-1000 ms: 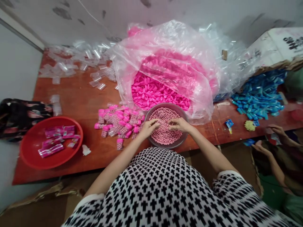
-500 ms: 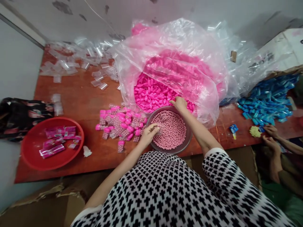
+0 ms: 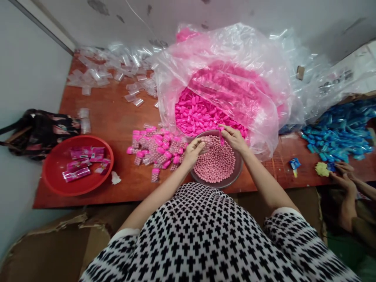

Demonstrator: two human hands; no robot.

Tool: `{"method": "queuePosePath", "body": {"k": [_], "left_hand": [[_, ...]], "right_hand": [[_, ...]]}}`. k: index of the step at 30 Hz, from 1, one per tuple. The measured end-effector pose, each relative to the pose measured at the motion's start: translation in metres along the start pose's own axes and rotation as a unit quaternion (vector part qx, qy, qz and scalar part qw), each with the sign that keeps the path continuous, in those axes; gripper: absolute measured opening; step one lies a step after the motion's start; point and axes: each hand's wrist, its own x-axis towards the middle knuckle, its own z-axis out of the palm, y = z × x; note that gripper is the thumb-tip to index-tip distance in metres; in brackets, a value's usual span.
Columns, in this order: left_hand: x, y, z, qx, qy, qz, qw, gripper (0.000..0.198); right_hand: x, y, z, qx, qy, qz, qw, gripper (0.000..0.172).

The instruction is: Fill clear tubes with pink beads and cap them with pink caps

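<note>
Over the left rim of a grey bowl of pink beads (image 3: 216, 166), my left hand (image 3: 194, 150) pinches a small clear plastic container (image 3: 207, 144); what is inside it is hard to make out. My right hand (image 3: 235, 139) is above the bowl's far right side, holding a bright pink plastic cap (image 3: 221, 139) between thumb and fingers. Behind the bowl, a large clear bag (image 3: 258, 43) lies open with a heap of pink caps (image 3: 199, 113) in it. A pile of bead-filled containers with pink caps (image 3: 161, 149) lies left of my left hand.
A red basin (image 3: 49, 172) with several pink packets stands at the left, beside a dark floral bag (image 3: 58, 125). Clear empty containers (image 3: 94, 74) lie at the back left. At the right are blue pieces (image 3: 337, 139) and another person's hands (image 3: 345, 178).
My right hand has lifted from the heap of caps and come over the bowl with a pink cap. My left hand still holds the clear container. The view has shifted slightly.
</note>
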Motion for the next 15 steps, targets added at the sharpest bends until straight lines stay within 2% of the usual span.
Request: {"method": "queuePosePath", "body": {"k": [3, 6, 10, 15], "left_hand": [[-0.003, 0.003, 0.011, -0.027, -0.023, 0.004, 0.999, 0.044], [-0.008, 0.002, 0.014, -0.036, -0.021, -0.002, 0.999, 0.041], [-0.014, 0.0, 0.011, -0.037, 0.002, -0.005, 0.999, 0.04], [-0.02, 0.0, 0.011, -0.039, 0.001, -0.004, 0.999, 0.042]], "right_hand": [[-0.021, -0.013, 0.018, 0.077, -0.032, 0.017, 0.996, 0.044], [-0.037, -0.019, 0.034, 0.088, 0.012, 0.033, 0.995, 0.038], [-0.053, -0.029, 0.041, -0.051, 0.051, 0.002, 0.997, 0.025], [-0.062, -0.036, 0.037, -0.195, 0.009, -0.086, 0.977, 0.028]]}}
